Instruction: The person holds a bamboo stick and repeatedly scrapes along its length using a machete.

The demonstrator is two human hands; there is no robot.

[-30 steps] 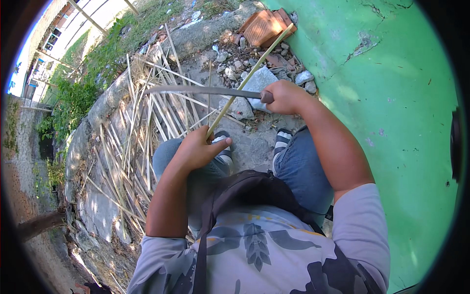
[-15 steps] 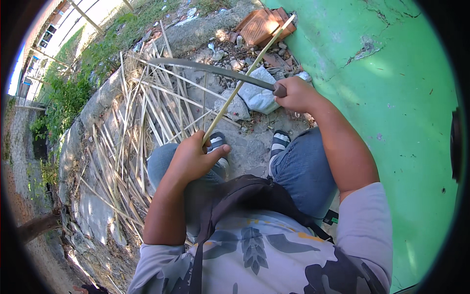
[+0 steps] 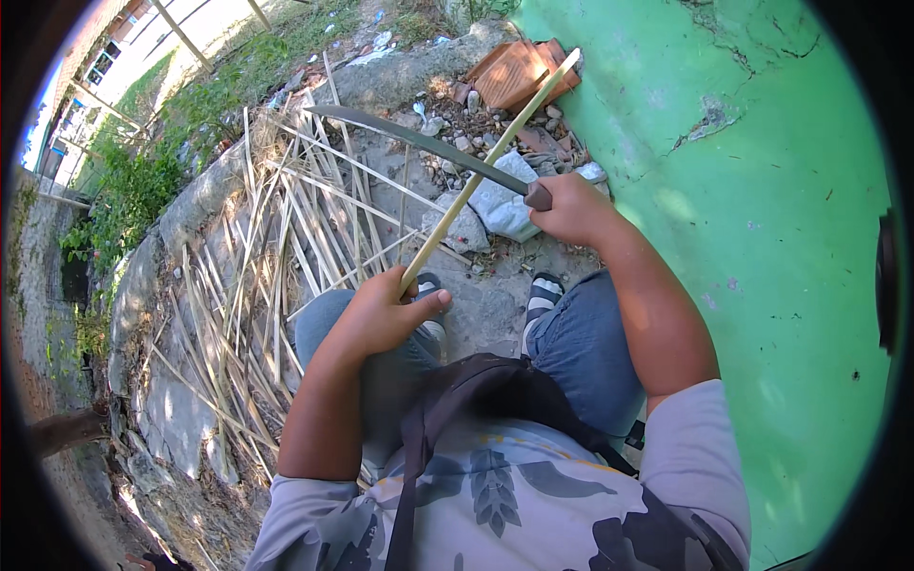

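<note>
Left hand (image 3: pixel 386 309): closed around bamboo-like strip (image 3: pixel 522 120), near its lower end — presumably to steady it
Right hand (image 3: pixel 569 207): clenched on handle of machete (image 3: pixel 409 141)
Strip position: slanting forward, crossed by the machete — likely for hand clearance

A: how's the light?
B: bright daylight, sun patches dappling the green floor (image 3: pixel 781 314). The yard (image 3: pixel 202 27) at upper left is blown out white.
A: blurry?
B: nah, the knife (image 3: pixel 409 140) in my right hand (image 3: pixel 571 211) is pretty crisp. Straight lines bend toward the rim though, and corners go black.
</note>
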